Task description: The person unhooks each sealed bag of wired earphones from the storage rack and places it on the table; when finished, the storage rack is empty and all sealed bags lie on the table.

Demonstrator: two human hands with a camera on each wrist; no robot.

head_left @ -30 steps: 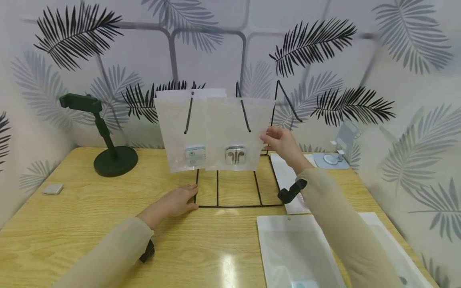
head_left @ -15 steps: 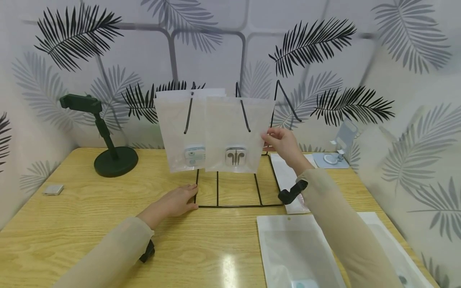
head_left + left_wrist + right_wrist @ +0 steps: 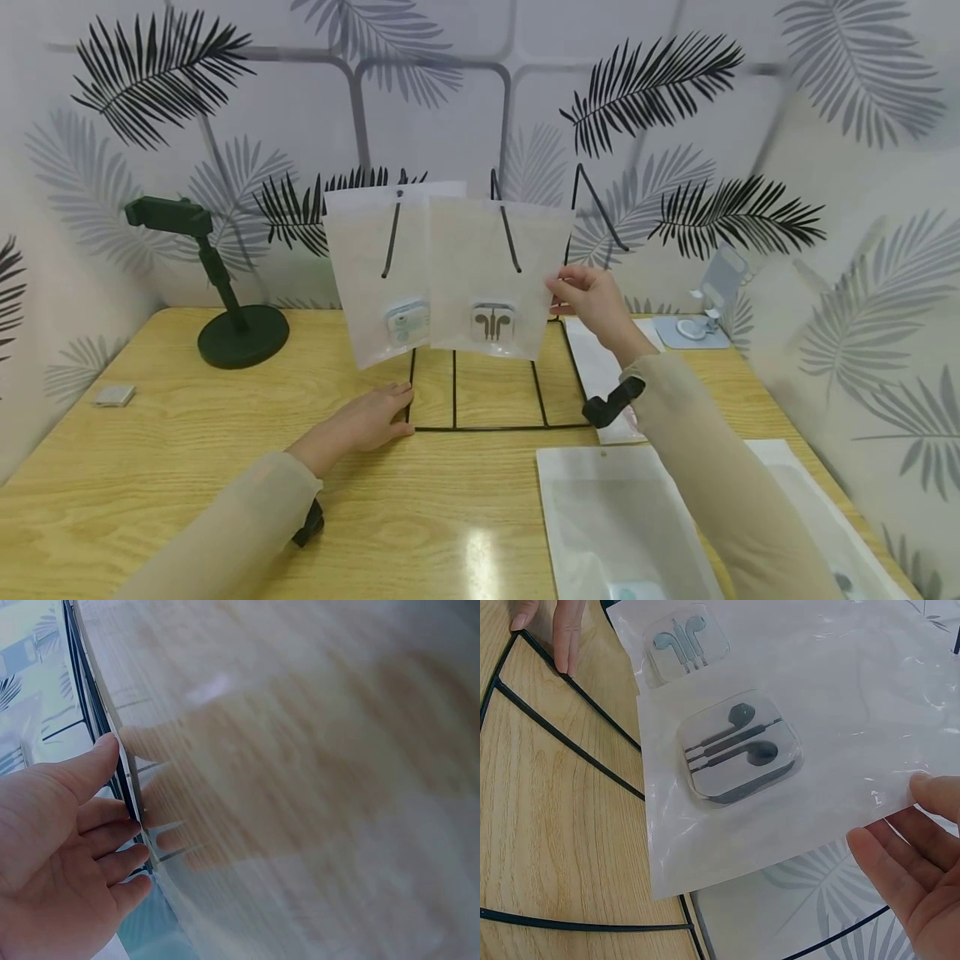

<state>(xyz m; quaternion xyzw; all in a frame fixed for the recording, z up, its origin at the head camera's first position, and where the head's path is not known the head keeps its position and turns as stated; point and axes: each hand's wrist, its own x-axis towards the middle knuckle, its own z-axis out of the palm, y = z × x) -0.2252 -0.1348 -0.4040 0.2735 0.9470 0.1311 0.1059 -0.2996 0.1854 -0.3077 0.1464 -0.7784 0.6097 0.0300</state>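
Observation:
My right hand (image 3: 596, 304) pinches the right edge of a white bag (image 3: 495, 267) between thumb and fingers. Dark earphones in a clear case (image 3: 739, 750) show through this bag, which hangs on the middle hook of a black wire rack (image 3: 498, 429). Partly behind it, on the left hook, hangs another white bag (image 3: 367, 258) holding pale blue earphones (image 3: 679, 641). My left hand (image 3: 371, 419) rests against the left side of the rack's base; in the left wrist view its thumb and fingertips (image 3: 139, 855) touch the dark wire. The right hook (image 3: 603, 208) carries nothing.
More white bags lie at the right: one at the front (image 3: 611, 508), another beyond the right sleeve (image 3: 817, 508), and one beside the rack (image 3: 600, 358). A dark green phone stand (image 3: 242, 333) is back left, a blue phone stand (image 3: 693, 329) back right. A small white case (image 3: 114, 395) sits far left.
The two hanging bags have swung slightly, and the left one now tilts with its lower corner hanging lower. Both hands have stayed nearly in place.

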